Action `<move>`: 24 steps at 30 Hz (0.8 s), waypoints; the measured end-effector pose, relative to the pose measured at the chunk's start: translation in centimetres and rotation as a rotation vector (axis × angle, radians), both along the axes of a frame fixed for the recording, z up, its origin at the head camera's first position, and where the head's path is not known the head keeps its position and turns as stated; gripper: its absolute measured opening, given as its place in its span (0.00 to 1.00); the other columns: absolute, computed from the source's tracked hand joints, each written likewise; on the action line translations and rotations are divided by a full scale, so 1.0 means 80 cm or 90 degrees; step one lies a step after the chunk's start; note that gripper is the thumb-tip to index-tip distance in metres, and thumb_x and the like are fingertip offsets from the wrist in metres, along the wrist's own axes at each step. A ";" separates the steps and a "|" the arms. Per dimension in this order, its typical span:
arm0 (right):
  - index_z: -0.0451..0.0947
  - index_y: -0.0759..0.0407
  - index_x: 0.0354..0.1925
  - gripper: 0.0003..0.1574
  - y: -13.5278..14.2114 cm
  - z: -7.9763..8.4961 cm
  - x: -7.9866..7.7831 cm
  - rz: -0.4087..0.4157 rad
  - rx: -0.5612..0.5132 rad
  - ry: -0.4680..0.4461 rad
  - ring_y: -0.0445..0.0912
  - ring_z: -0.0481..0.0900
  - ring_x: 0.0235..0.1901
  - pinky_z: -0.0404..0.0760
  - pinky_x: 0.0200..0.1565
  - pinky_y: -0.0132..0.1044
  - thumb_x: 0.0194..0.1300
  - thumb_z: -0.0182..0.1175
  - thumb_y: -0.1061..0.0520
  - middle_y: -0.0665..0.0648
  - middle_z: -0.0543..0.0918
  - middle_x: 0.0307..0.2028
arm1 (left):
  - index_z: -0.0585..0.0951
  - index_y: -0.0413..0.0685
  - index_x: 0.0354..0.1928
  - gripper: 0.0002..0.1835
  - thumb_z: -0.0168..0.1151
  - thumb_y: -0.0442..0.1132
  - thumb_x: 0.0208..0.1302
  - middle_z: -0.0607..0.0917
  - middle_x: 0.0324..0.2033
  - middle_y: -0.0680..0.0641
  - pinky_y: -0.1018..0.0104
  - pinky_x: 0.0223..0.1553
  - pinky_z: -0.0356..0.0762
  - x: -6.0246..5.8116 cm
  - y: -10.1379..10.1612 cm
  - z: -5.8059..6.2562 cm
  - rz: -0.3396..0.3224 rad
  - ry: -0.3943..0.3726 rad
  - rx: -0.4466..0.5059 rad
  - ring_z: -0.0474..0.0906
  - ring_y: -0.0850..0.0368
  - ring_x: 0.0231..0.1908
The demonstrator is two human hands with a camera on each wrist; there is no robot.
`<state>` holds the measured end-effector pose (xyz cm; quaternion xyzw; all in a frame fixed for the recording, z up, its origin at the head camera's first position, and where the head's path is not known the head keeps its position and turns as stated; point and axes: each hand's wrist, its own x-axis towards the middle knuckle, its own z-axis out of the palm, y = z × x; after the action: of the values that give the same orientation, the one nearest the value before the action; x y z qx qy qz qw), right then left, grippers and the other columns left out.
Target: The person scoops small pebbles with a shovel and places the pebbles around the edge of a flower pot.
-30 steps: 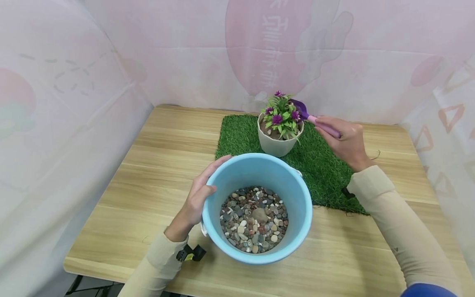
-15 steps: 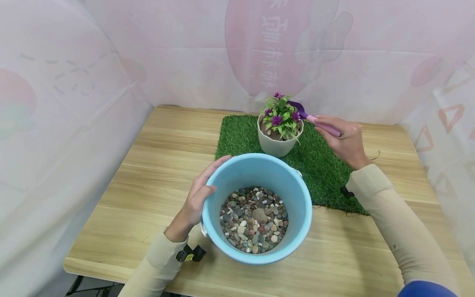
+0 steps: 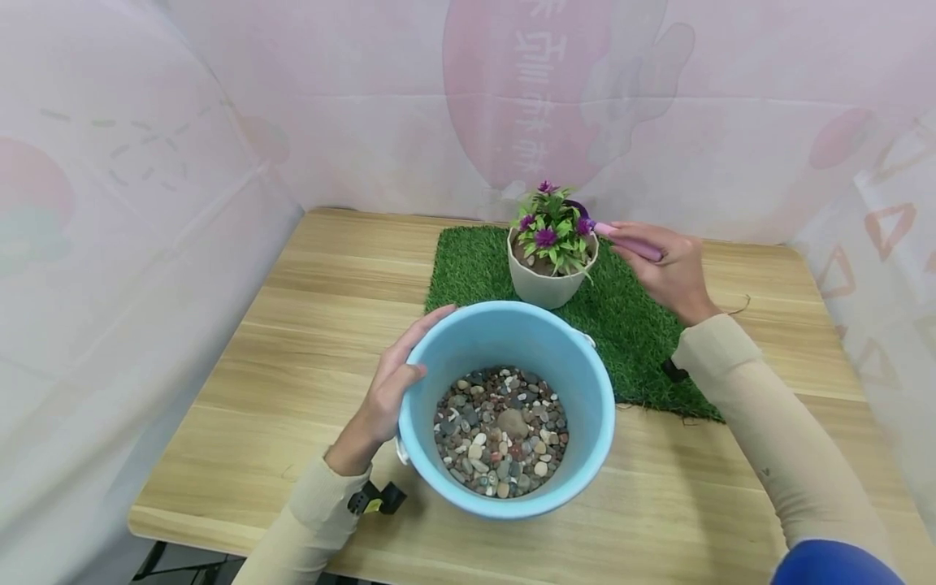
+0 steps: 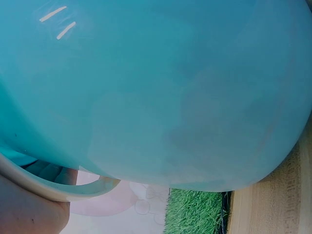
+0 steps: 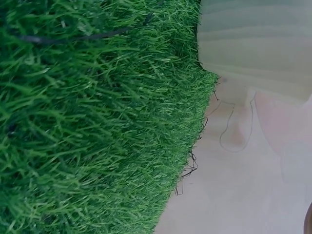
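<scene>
My left hand (image 3: pixel 383 398) grips the left rim of a light blue bucket (image 3: pixel 512 341), thumb over the edge, fingers along the outside. Mixed pebbles (image 3: pixel 504 439) cover the bucket's bottom. Its outer wall (image 4: pixel 146 97) fills most of the left wrist view. In the head view, my right hand (image 3: pixel 669 264) holds a small garden trowel (image 3: pixel 649 249) by its pink handle. The purple blade points left at the pot's far right side, partly hidden behind leaves. A white flowerpot (image 3: pixel 544 291) with soil bears a leafy plant (image 3: pixel 557 231) with purple flowers.
The pot stands on a green artificial grass mat (image 3: pixel 464 264), right behind the bucket. Beneath lies a wooden table (image 3: pixel 278 349). A printed pale cloth (image 3: pixel 366 138) hangs along the table's back and sides. In the right wrist view, the grass (image 5: pixel 97 122) fills the left side.
My right hand has shifted slightly left with the trowel, and its blade has gone further behind the plant's leaves. The left hand and bucket stay in place.
</scene>
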<state>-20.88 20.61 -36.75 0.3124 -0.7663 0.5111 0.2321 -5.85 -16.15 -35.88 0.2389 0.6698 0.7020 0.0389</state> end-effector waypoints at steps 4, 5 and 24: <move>0.84 0.67 0.44 0.17 -0.004 -0.002 -0.004 0.008 -0.002 -0.037 0.56 0.86 0.46 0.85 0.47 0.33 0.53 0.64 0.75 0.67 0.85 0.47 | 0.58 0.41 0.73 0.37 0.34 0.28 0.56 0.67 0.69 0.39 0.34 0.59 0.72 -0.001 -0.002 -0.001 0.000 -0.002 0.000 0.68 0.35 0.65; 0.84 0.67 0.44 0.17 -0.004 -0.002 -0.004 0.008 -0.003 -0.050 0.56 0.86 0.46 0.86 0.46 0.33 0.53 0.64 0.74 0.67 0.85 0.47 | 0.58 0.41 0.73 0.37 0.34 0.28 0.56 0.66 0.69 0.39 0.34 0.59 0.72 -0.001 -0.002 -0.001 0.000 -0.002 0.000 0.68 0.35 0.65; 0.85 0.66 0.41 0.17 0.011 0.020 -0.005 -0.025 0.034 -0.063 0.45 0.88 0.42 0.86 0.41 0.30 0.52 0.64 0.75 0.66 0.87 0.45 | 0.58 0.41 0.73 0.37 0.35 0.28 0.55 0.66 0.70 0.40 0.32 0.59 0.72 0.001 -0.002 -0.004 -0.002 0.001 0.002 0.67 0.34 0.65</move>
<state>-21.25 21.52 -35.17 0.2778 -0.7964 0.5004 0.1955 -5.79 -16.31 -36.23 0.2407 0.6683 0.7028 0.0389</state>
